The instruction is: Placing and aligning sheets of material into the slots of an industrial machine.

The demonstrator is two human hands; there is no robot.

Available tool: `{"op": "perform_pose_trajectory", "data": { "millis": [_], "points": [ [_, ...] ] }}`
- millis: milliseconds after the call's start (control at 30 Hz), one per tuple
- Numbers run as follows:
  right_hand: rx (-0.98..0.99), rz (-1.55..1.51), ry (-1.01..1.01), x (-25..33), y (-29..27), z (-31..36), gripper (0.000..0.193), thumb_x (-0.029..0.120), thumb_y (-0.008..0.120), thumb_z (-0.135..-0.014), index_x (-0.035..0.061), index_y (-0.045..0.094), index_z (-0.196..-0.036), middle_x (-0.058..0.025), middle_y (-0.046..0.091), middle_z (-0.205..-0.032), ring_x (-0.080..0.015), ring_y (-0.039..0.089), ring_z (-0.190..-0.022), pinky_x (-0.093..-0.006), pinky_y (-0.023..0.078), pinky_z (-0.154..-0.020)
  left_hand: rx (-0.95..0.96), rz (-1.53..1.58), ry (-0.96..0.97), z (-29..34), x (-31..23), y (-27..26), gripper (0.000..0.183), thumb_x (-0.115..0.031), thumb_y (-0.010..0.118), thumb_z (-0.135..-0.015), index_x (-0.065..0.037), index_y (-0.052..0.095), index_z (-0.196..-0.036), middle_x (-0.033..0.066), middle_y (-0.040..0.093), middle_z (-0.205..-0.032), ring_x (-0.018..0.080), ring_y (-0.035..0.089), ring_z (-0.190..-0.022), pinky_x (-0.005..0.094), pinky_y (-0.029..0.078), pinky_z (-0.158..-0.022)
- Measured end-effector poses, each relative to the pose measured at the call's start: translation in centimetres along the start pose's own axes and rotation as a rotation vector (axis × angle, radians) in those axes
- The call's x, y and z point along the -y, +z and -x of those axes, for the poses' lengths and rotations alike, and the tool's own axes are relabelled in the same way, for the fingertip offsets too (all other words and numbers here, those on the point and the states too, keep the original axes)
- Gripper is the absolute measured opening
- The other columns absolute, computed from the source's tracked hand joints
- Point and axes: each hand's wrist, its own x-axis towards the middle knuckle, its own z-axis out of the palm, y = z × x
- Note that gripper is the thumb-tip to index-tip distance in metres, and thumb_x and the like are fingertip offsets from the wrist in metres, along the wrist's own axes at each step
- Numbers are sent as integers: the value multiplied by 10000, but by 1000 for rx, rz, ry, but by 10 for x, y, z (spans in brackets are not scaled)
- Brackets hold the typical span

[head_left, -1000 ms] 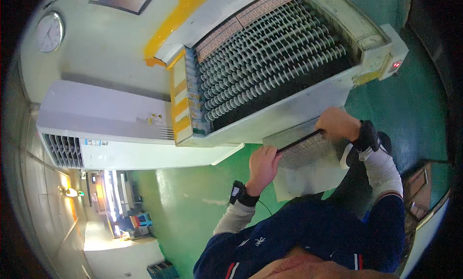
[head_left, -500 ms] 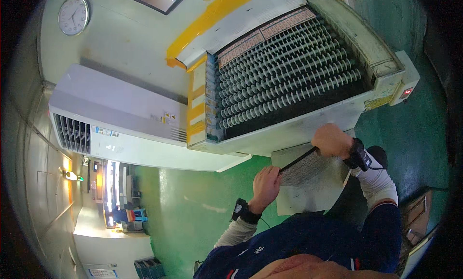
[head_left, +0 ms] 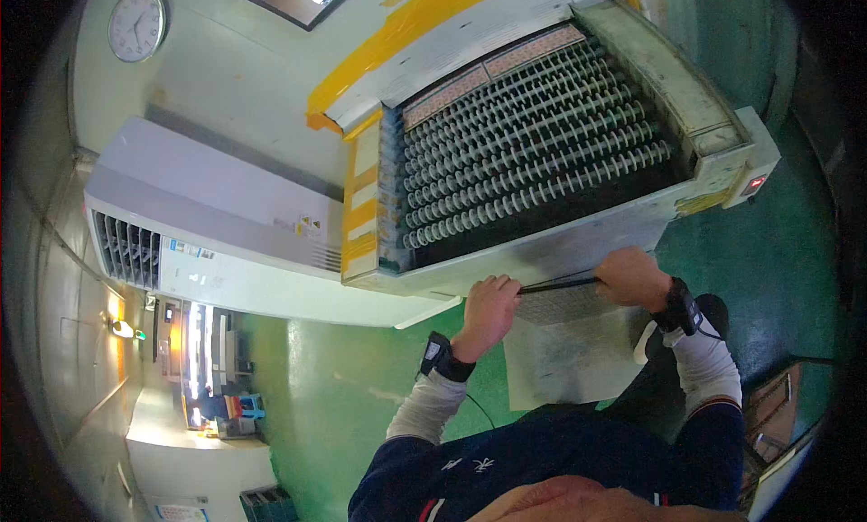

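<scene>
Between my two hands is a thin flat panel (head_left: 555, 305) with a dark upper edge and a fine grid on its face. My left hand (head_left: 489, 316) is closed on its left end. My right hand (head_left: 630, 278) grips the other end. The panel hangs below the front wall of a machine with a bed of disc rollers (head_left: 542, 152); whether it touches that wall I cannot tell. At the far end of the rollers lie pinkish patterned panels (head_left: 533, 54) side by side.
A white air conditioner (head_left: 217, 197) lies left of the machine, near a wall clock (head_left: 137, 23). The machine's right corner carries a lit red switch (head_left: 753, 185). A pale sheet (head_left: 569, 368) is on the green floor below my hands. A brown rack (head_left: 772, 414) stands at right.
Both hands have shifted with the panel toward the machine's front. The left hand has risen, so the panel's dark edge now runs nearly level rather than slanting.
</scene>
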Motion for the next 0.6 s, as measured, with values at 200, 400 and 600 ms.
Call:
{"op": "perform_pose_trajectory", "data": {
  "millis": [200, 400, 600],
  "points": [
    [-126, -227, 31, -33, -17, 9, 290, 351, 717, -920, 80, 783, -998, -194, 747, -930, -425, 714, -890, -535, 556, -801, -11, 21, 3, -10, 18, 8, 204, -225, 695, -921, -79, 623, -1046, 135, 646, -989, 365, 630, -960, 505, 476, -799],
    [-468, -1037, 323, -136, -26, 63, 453, 421, 664, -1046, -3, 750, -913, -69, 729, -777, -153, 711, -703, -301, 569, -635, -31, -48, 26, -24, 33, 20, 310, -333, 714, -947, -64, 636, -1078, 144, 672, -990, 373, 634, -959, 514, 451, -806],
    [-1036, -1229, 803, -234, 13, 136, 394, 398, 675, -1036, 33, 697, -889, -33, 668, -745, -133, 605, -586, -301, 497, -533, -71, -62, 46, -39, 38, 20, 315, -345, 711, -950, -53, 616, -1017, 153, 649, -955, 394, 626, -932, 521, 447, -764]
  ]
}}
